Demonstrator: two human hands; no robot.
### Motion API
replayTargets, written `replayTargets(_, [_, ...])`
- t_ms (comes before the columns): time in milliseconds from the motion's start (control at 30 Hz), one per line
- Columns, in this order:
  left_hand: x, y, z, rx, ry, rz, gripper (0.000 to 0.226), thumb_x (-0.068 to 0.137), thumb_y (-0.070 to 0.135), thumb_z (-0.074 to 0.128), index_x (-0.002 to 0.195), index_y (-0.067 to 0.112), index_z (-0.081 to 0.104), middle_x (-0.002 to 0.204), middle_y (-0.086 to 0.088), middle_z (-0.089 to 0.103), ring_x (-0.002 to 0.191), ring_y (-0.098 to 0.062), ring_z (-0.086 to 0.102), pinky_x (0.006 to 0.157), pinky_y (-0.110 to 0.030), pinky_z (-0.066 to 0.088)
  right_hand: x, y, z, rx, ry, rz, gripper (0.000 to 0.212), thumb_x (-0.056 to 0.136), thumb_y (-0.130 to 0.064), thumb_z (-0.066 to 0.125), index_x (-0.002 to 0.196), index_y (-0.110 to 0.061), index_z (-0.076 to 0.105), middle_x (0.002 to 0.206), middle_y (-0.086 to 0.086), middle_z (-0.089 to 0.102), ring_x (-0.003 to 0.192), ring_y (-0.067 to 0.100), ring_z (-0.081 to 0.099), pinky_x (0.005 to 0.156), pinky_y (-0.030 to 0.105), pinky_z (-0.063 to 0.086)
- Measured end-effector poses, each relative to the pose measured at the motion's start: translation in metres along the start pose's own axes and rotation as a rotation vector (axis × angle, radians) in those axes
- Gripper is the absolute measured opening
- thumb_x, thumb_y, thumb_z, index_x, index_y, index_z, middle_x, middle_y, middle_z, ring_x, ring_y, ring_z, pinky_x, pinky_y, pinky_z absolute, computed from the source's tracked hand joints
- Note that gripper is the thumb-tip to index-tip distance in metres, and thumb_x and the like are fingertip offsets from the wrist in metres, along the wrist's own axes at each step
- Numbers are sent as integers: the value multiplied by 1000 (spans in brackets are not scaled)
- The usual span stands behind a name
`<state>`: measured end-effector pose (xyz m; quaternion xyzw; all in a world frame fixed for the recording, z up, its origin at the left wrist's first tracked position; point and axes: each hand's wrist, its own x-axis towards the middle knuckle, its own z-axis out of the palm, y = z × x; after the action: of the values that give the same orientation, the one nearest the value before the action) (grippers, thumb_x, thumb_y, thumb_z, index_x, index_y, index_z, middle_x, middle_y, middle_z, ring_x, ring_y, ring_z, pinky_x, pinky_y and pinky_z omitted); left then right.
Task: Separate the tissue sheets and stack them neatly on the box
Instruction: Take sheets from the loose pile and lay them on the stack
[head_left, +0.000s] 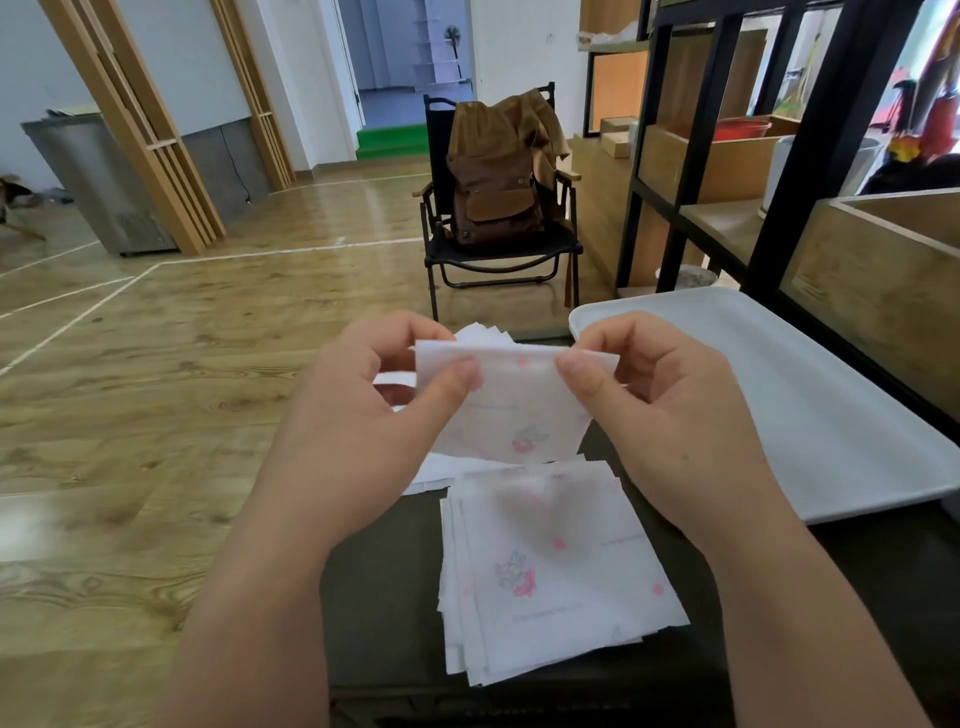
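Note:
A white tissue sheet (514, 410) with pink flower print hangs in the air in front of me. My left hand (363, 410) pinches its upper left corner between thumb and fingers. My right hand (670, 410) pinches the upper right corner. Below it lies a stack of printed tissue sheets (556, 577) on the dark box (384, 582), its edges slightly fanned. Behind my hands, more white sheets (483, 332) stick out, partly hidden.
A white tray (779, 395) lies to the right on the dark surface. A wooden crate (883, 270) and a black shelf frame (810, 140) stand further right. A black folding chair (447, 260) with a brown backpack (498, 176) stands ahead on the wooden floor.

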<state>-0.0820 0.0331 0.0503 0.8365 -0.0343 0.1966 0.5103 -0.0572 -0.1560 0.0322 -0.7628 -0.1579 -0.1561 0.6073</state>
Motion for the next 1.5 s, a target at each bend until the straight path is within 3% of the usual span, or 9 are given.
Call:
replayTargets(100, [-4,8,-5,-188,-174,-69,7,85,39,73,86,34,68,76,3,74,65,-11,69,54,-22,52,-2,-11,-8,199,-64,89,27,76,-51,62,84,-25,63,73,20,67,65,34,62,48,31,50])
replayTargets(200, [-5,6,-8,-83,-367,-232,8,87,36,70,92,37,64,74,-1,75,60,-15,67,56,-27,48,0,-5,-19,75,-173,282,15,80,-39,70,86,-26,65,59,10,65,44,14,55,43,16,41])
replayTargets(400, [-7,-10,-1,329,-727,-459,27,85,37,71,106,38,53,68,9,73,53,-2,60,57,-13,44,-3,22,-20,-439,-431,516,23,80,-39,75,91,-31,56,78,-3,64,65,8,63,56,19,41])
replayTargets(533, [3,-29,-1,544,-350,-448,25,82,54,69,94,39,53,73,10,64,58,-4,59,50,-22,40,-2,26,-19,-584,-399,508,35,71,-51,78,87,-32,54,77,-9,56,59,4,57,47,16,35])
replayTargets(633, [11,-52,4,536,-101,-240,23,84,28,71,98,36,54,88,13,61,82,-7,59,66,-27,48,1,27,-20,-540,-241,503,39,67,-58,77,84,-32,53,75,-7,58,57,6,56,36,13,35])
replayTargets(833, [12,-86,22,513,-445,-139,49,89,20,64,133,38,50,131,25,48,121,3,40,83,-4,28,3,28,-17,-507,-165,450,36,69,-61,73,83,-32,55,74,-5,58,64,8,54,45,16,35])
replayTargets(1067, [15,-95,23,507,-322,-53,25,88,15,67,104,33,71,99,31,56,102,7,48,77,7,29,2,29,-15,-466,-181,422,32,73,-57,73,84,-31,57,70,-4,54,60,8,51,50,19,35])
replayTargets(1200, [15,-95,18,482,-321,-67,28,85,19,71,106,38,69,95,33,57,90,19,50,75,3,35,2,29,-14,-458,-181,414,29,74,-55,73,83,-32,57,68,-5,54,58,8,51,50,19,37])
replayTargets(1500, [16,-100,11,554,-409,-28,44,84,16,67,123,36,63,122,25,49,123,1,43,97,-13,35,2,30,-13,-438,-189,413,27,76,-53,73,82,-30,59,65,-6,54,55,6,50,47,16,35])
